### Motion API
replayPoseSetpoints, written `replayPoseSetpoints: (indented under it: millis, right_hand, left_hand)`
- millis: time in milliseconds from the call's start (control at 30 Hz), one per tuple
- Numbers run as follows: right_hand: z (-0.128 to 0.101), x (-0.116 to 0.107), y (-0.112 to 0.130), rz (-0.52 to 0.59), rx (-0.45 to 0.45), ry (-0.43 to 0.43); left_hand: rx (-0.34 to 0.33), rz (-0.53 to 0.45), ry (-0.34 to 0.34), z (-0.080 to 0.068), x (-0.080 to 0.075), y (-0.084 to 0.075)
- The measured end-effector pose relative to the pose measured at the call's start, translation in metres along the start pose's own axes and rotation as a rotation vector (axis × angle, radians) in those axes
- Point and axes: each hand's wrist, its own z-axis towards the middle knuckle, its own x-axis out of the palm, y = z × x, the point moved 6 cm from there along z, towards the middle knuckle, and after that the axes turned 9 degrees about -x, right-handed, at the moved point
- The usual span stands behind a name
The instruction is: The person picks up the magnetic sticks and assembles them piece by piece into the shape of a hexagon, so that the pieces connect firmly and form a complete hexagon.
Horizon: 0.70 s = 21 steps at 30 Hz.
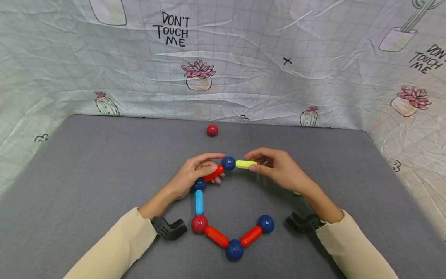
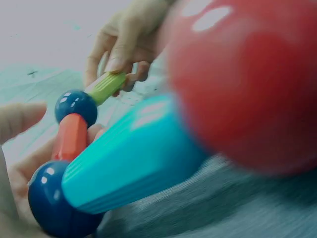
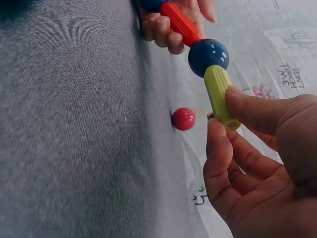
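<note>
My left hand point(image 1: 189, 174) is around a red magnetic rod point(image 1: 213, 173), with curled fingers behind it and one finger reaching toward a blue ball point(image 1: 228, 163). My right hand point(image 1: 275, 166) pinches a yellow-green magnetic rod point(image 3: 218, 94) between thumb and fingers; its other end meets that blue ball. From the red rod the chain runs through a second blue ball point(image 2: 64, 198), a light blue rod point(image 1: 199, 202) and a red ball point(image 1: 199, 224). It continues along another red rod point(image 1: 216, 236), a blue ball point(image 1: 234, 250), a red rod point(image 1: 251, 236) and an end blue ball point(image 1: 266, 224).
A loose red ball point(image 1: 212, 130) lies near the back of the grey table point(image 1: 115, 155). Under my right forearm a small yellow piece point(image 1: 297, 193) shows, mostly hidden. Behind the table hangs a printed cloth point(image 1: 244, 77).
</note>
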Motion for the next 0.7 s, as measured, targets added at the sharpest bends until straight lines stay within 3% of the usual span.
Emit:
replayPoseSetpoints:
  millis: [167, 333, 533, 700]
  right_hand:
    - [0.008, 0.006, 0.002, 0.027, -0.014, 0.02]
    - [0.015, 0.013, 0.004, 0.035, -0.026, 0.038]
    - [0.022, 0.02, 0.006, 0.033, -0.042, 0.052]
    - [0.027, 0.025, 0.01, 0.038, -0.056, 0.061]
  left_hand:
    - [-0.084, -0.079, 0.087, -0.001, -0.004, 0.003]
    - [-0.098, -0.108, 0.139, -0.001, -0.004, 0.003]
    - [-0.105, -0.08, 0.13, -0.001, -0.004, 0.004]
    - [-0.087, -0.05, 0.086, 0.0, -0.004, 0.004]
